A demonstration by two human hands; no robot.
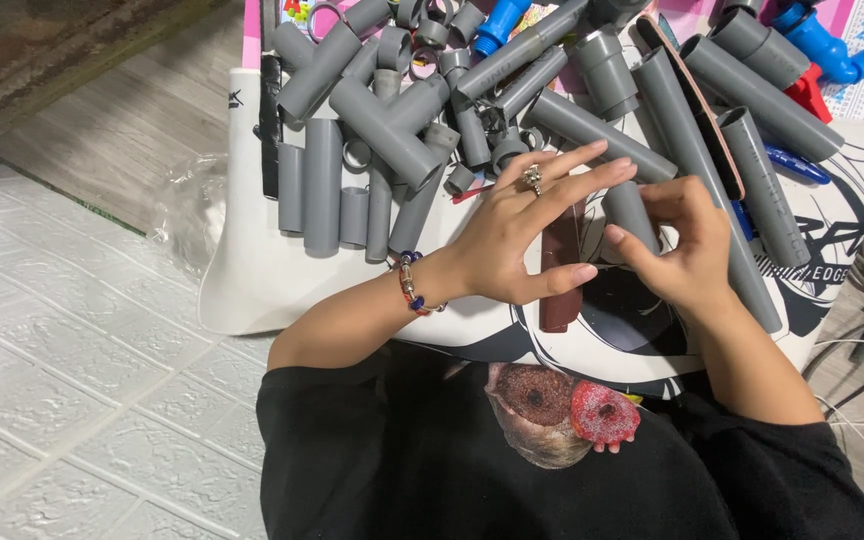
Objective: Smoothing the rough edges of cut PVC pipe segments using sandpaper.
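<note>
A short grey pipe piece stands between the two hands in the middle of the scene, its length running near to far, tilted slightly left at the far end. Its near end is hidden behind the right hand's fingers. Just left of it lies a dark reddish-brown flat bar, long and narrow, running near to far under the left hand, its near end resting on the white surface.

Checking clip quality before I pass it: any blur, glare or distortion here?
Head view: even light, no harsh glare; the grey pipe pieces look sharp; the left hand and right hand are crisp; the white board's edge bows slightly from the wide lens.
</note>
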